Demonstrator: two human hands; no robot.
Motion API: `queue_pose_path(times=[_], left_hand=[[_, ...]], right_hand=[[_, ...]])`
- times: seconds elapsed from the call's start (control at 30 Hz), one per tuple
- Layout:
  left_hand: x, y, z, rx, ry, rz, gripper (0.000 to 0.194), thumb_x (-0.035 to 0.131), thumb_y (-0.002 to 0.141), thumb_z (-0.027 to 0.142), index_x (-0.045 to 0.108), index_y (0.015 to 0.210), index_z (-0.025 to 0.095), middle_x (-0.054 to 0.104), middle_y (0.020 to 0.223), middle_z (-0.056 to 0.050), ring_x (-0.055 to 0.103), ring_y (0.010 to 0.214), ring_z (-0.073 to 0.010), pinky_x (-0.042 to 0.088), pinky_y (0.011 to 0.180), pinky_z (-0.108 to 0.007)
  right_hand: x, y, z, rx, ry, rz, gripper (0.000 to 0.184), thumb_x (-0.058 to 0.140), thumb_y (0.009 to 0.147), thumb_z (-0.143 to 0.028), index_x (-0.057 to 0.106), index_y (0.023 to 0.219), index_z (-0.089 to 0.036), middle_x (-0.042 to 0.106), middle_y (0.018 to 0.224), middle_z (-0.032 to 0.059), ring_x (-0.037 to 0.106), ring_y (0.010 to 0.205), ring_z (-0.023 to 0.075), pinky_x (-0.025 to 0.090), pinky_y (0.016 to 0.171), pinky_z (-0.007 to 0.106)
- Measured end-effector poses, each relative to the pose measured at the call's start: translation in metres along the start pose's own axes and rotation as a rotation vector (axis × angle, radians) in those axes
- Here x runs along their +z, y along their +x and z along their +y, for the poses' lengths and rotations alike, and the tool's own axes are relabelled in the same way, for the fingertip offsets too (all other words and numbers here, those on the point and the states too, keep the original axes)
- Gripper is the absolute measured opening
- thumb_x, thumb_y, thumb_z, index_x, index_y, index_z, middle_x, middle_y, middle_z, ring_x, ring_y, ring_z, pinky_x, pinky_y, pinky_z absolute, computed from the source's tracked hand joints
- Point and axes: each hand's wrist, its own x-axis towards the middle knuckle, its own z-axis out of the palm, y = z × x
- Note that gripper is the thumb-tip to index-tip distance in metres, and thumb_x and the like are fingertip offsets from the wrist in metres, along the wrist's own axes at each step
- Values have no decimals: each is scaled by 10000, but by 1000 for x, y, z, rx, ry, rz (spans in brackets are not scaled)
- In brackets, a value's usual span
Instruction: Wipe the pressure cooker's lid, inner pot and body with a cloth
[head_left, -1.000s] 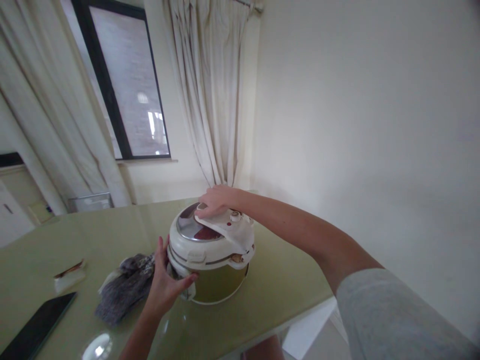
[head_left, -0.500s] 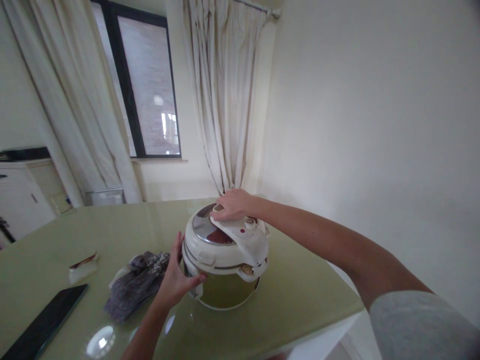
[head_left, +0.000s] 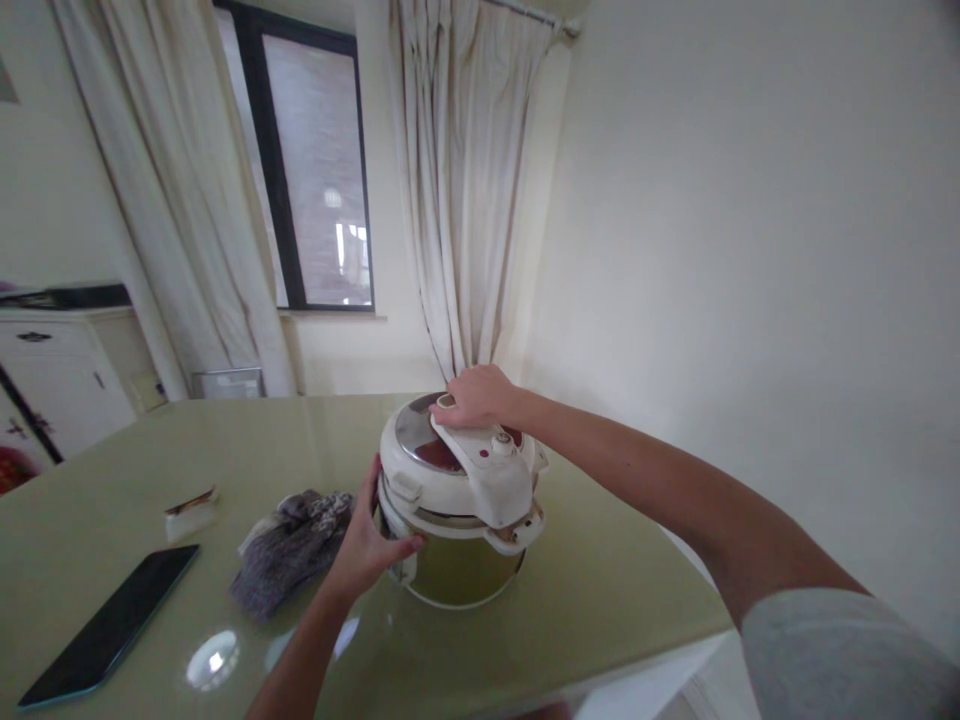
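A pressure cooker (head_left: 469, 570) with a shiny body stands on the table, its surface mirroring the green tabletop. Its white lid (head_left: 401, 455) has a metal and dark red top and a broad handle (head_left: 495, 480) with a small knob. My right hand (head_left: 480, 395) is closed over the far end of that handle. Against the cooker's left side rests my left hand (head_left: 373, 545), thumb in front and fingers round the side, gripping it. Some of the left fingers are hidden behind the rim. A crumpled grey-purple cloth (head_left: 289, 560) lies just left of that hand.
On the green glossy table (head_left: 615, 620) a black phone-like slab (head_left: 112, 630) and a small whitish packet (head_left: 190, 512) lie to the left. Behind are curtains (head_left: 472, 200), a window (head_left: 319, 170) and a white cabinet (head_left: 67, 370). A wall rises on the right.
The lid has turned a little on the cooker, its front part and handle shifting left relative to the body. Both hands keep their holds. The view has swung slightly left.
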Motion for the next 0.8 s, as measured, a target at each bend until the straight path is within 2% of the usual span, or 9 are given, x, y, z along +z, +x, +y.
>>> queue_pose_path(times=[0.1, 0.23, 0.37, 0.5, 0.63, 0.8], left_hand=[[0, 0, 1, -1, 5, 5, 1395, 975, 606, 545, 177, 1702, 217, 276, 1740, -219, 290, 1610, -397, 167, 1335, -576], [0, 0, 3, -9, 10, 10, 1419, 983, 590, 541, 163, 1708, 235, 264, 1751, -205, 270, 1621, -386, 163, 1337, -566], [0, 1, 4, -27, 12, 3, 1428, 982, 585, 554, 161, 1708, 230, 252, 1756, -205, 264, 1623, -385, 154, 1336, -574], [1, 1, 6, -29, 20, 26, 1416, 986, 570, 567, 201, 1701, 236, 279, 1745, -201, 265, 1623, -386, 154, 1336, -568], [1, 0, 9, -27, 27, 38, 1430, 995, 547, 573, 213, 1702, 257, 302, 1738, -189, 269, 1621, -387, 160, 1335, -564], [-1, 0, 5, -53, 20, 29, 1476, 1008, 529, 564, 178, 1711, 262, 243, 1764, -187, 231, 1634, -387, 130, 1337, -560]], right_hand=[[-4, 0, 7, -49, -5, 2, 756, 384, 972, -758, 809, 1081, -143, 792, 1109, 231, 756, 1048, 384, 553, 792, 428], [-7, -2, 13, -171, -53, -61, 675, 438, 969, -721, 797, 1072, -159, 792, 1092, 206, 753, 1024, 372, 528, 762, 401], [-11, 0, 17, -362, -63, -126, 579, 470, 987, -664, 749, 1144, -182, 779, 1128, 170, 738, 1010, 321, 499, 773, 373], [-13, 1, 21, -544, -79, -124, 478, 506, 1010, -550, 671, 1250, -171, 736, 1178, 163, 704, 960, 286, 478, 775, 368], [-13, 1, 25, -657, -83, -109, 463, 502, 1026, -494, 599, 1348, -177, 702, 1207, 161, 666, 1008, 295, 475, 839, 384], [-8, 9, 36, -827, -149, -103, 501, 491, 1022, -444, 550, 1415, -138, 671, 1238, 180, 636, 1074, 313, 468, 926, 401]])
